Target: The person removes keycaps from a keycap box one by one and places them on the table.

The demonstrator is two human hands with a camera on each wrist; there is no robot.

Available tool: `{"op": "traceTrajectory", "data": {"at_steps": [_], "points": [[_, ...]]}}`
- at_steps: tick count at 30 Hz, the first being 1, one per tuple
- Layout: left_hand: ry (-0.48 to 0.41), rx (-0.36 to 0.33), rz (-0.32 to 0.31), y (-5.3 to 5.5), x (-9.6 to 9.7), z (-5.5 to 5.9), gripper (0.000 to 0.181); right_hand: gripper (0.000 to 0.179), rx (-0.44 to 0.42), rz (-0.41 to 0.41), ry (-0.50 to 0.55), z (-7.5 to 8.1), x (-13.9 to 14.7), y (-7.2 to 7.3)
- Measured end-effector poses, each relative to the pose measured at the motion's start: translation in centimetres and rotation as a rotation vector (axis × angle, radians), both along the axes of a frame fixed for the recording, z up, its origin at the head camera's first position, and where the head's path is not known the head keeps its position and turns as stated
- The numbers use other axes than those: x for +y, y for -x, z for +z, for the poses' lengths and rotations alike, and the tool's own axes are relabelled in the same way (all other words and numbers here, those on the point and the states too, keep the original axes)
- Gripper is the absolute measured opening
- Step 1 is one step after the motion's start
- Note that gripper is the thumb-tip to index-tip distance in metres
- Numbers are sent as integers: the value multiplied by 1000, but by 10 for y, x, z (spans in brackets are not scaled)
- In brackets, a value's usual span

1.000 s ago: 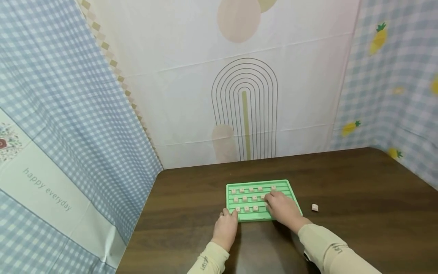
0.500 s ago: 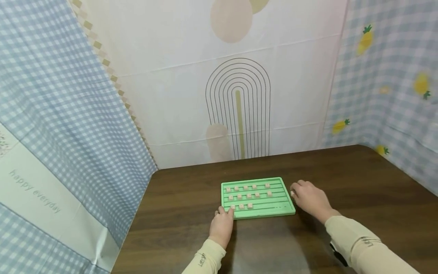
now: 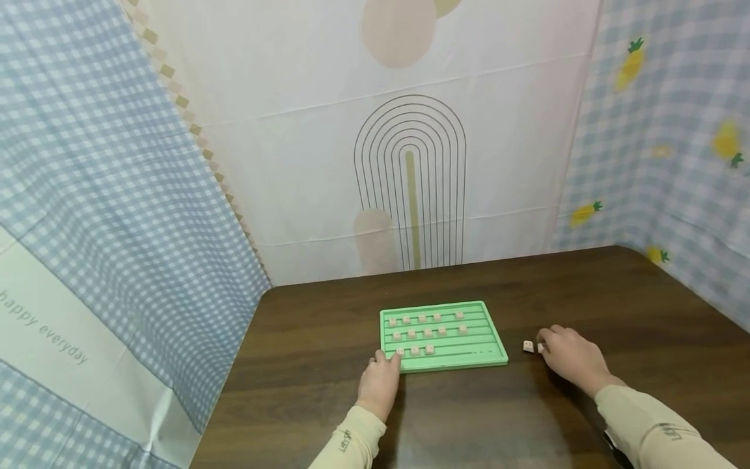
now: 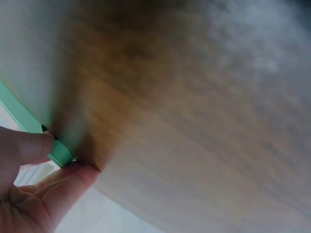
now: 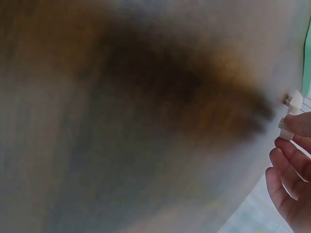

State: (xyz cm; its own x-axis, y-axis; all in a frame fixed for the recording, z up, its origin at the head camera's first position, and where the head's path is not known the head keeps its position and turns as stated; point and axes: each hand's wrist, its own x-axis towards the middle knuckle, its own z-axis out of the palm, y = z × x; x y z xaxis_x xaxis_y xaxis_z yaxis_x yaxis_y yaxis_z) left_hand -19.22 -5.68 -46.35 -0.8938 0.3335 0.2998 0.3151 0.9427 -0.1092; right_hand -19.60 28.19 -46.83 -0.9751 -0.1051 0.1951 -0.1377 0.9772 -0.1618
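A light green tray (image 3: 463, 359) with grooved rows lies on the table. Several small cream keycaps (image 3: 430, 350) sit along its rows. My left hand (image 3: 379, 387) holds the tray's front left corner; in the left wrist view the thumb and fingers pinch the green edge (image 4: 60, 154). To the right of the tray, my right hand (image 3: 574, 358) pinches a keycap (image 5: 285, 132) between thumb and index finger, close over the table. Another keycap (image 3: 528, 346) lies on the wood just left of those fingertips.
The dark wooden table (image 3: 310, 365) reaches back to a pale patterned cloth (image 3: 305, 195). Blue checked curtains (image 3: 146, 215) hang at the left and right sides.
My right hand has moved from over the tray to the table on its right, with a keycap at its fingertips. The left hand stays at the tray's corner.
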Motion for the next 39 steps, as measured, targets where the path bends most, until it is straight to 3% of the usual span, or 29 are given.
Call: {"op": "traceTrajectory", "data": {"at_steps": [11,26,32,39], "points": [[40,-28,1,2,-3,1,19,10,-19,-10,-7,-3,-4,0],[117,10,-19,8,-5,-1,22,17,-26,-8,16,2,-5,3],[134,33,-12,8,-5,0,17,20,17,15,44,12,-24,9],[179,-2,0,7,-6,2,18,19,31,55,60,20,-65,21]]}}
